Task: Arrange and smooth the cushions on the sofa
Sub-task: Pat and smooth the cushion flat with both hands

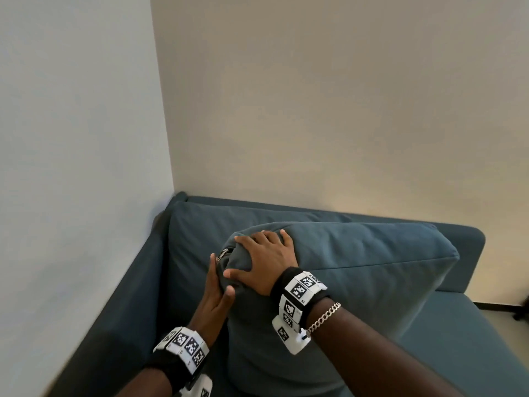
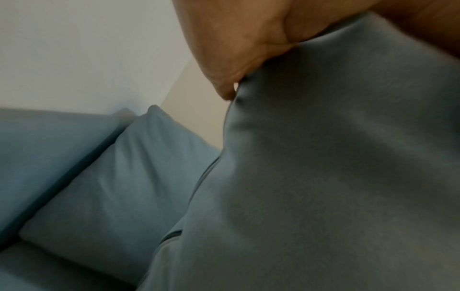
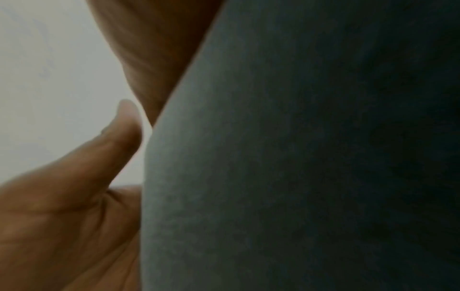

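Front cushion [image 1: 343, 282] stands on edge on the sofa [image 1: 120, 310] seat, leaning toward the back cushion [image 1: 200, 224] in the wall corner. Your right hand [image 1: 263, 262] lies spread over its top left corner, fingers pressing in; your left hand [image 1: 214, 290] lies flat against the side by the zip pull [image 1: 221, 254], thumb on the fabric. It looks soft, bulky and light: expect dents, so hold at corners and seams, not mid-panel.
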### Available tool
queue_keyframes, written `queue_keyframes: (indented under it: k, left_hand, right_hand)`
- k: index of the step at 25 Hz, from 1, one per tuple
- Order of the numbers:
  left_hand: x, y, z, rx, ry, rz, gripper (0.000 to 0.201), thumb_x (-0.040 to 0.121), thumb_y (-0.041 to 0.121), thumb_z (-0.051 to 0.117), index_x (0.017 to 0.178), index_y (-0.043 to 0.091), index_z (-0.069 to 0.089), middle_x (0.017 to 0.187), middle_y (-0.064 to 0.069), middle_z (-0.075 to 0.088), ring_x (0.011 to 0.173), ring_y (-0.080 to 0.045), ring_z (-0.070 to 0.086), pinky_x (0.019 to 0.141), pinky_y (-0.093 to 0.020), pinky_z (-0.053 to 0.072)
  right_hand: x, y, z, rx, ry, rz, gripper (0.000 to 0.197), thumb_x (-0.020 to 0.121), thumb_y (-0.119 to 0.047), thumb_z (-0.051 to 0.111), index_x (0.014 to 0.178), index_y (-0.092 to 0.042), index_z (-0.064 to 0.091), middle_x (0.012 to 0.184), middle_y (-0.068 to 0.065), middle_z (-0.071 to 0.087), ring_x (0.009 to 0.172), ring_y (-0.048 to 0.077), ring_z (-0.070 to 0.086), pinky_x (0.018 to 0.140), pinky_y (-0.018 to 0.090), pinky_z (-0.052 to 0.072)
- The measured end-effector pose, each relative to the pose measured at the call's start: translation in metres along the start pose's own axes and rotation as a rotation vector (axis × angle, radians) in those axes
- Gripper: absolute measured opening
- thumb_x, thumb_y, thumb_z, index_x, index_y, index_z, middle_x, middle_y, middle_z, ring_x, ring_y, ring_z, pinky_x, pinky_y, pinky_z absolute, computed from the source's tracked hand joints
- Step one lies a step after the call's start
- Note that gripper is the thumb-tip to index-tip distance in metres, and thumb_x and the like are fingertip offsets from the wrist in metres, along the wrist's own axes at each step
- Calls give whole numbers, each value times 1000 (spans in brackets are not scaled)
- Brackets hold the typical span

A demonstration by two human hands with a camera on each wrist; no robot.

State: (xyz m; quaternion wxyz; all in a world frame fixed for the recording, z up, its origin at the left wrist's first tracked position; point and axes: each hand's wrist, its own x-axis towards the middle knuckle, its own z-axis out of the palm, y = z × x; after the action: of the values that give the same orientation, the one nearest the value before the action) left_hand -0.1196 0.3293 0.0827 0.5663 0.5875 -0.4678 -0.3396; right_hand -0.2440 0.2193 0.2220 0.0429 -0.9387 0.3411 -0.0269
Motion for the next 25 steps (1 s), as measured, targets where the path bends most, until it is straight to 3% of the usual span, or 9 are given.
queue_keyframes:
  k: [2, 4, 7, 9, 14, 16, 19, 22, 25]
  left_hand:
    - [-9, -22, 1, 28, -119, -102, 112, 71, 76, 78, 157, 51, 10, 168, 11, 24, 154, -12, 29, 121, -40, 37]
    - [-18, -34, 9, 177, -213, -180, 124, 60, 71, 89, 150, 61, 5, 166, 13, 24, 153, -13, 30, 120, -48, 38]
    - [-21, -16, 25, 636, -163, -101, 132, 62, 91, 64, 158, 47, -15, 170, 20, -3, 158, -11, 4, 126, -61, 8]
    - [-17, 14, 34, 694, -51, 69, 126, 67, 100, 46, 159, 42, -18, 171, 16, -13, 159, -14, -10, 125, -60, -6]
    - [5, 84, 66, 779, 209, 429, 109, 79, 88, 48, 164, 28, 14, 171, -3, 14, 159, -25, 11, 125, -60, 0]
    - [9, 92, 87, 905, 233, 481, 97, 83, 82, 50, 161, 30, 26, 168, -3, 23, 157, -25, 18, 126, -59, 9]
    - [12, 40, 118, 1090, -1, 289, 83, 87, 78, 44, 159, 41, 25, 169, 6, 21, 157, -20, 18, 123, -59, 14]
    - [-1, -47, 110, 1262, -300, 85, 85, 84, 76, 40, 158, 51, 6, 172, 11, 10, 159, -19, 12, 119, -70, 6]
    - [-11, -75, 107, 1401, -408, 136, 89, 84, 74, 46, 162, 46, 14, 173, 4, 12, 157, -26, 23, 121, -66, 12]
  right_hand:
    - [-6, 3, -11, 52, 175, 31, 51, 88, -72, 55, 125, -37, 58, 130, -10, 65, 127, 21, 52, 113, 50, 25]
    - [-13, 7, -35, 155, 345, 49, 34, 90, -62, 62, 111, -36, 64, 111, -14, 69, 113, 16, 57, 105, 46, 30]
    - [-23, 34, -79, 351, 615, 68, 22, 85, -52, 73, 100, -38, 67, 89, -19, 64, 99, 13, 62, 102, 46, 39]
    - [-35, 67, -109, 560, 810, 44, 19, 81, -45, 79, 95, -35, 70, 87, -20, 68, 93, 11, 68, 96, 46, 50]
    - [-89, 169, -132, 925, 1043, 30, 9, 89, -19, 79, 93, -16, 72, 90, -4, 72, 84, 6, 66, 80, 24, 52]
    - [-107, 221, -95, 1030, 962, 142, 8, 91, -19, 76, 88, -22, 69, 87, -3, 68, 80, 8, 61, 76, 27, 52]
    - [-132, 289, 3, 1051, 617, 423, 15, 95, -9, 71, 88, -22, 66, 86, 2, 68, 75, 10, 65, 75, 35, 50]
    - [-156, 308, 106, 958, 200, 725, 13, 103, -18, 59, 112, -11, 64, 121, 22, 68, 115, 33, 65, 88, 31, 49]
    - [-167, 302, 152, 532, 60, 941, 71, 96, -52, 63, 153, -19, 38, 163, 20, 30, 151, 43, 26, 123, 49, 24]
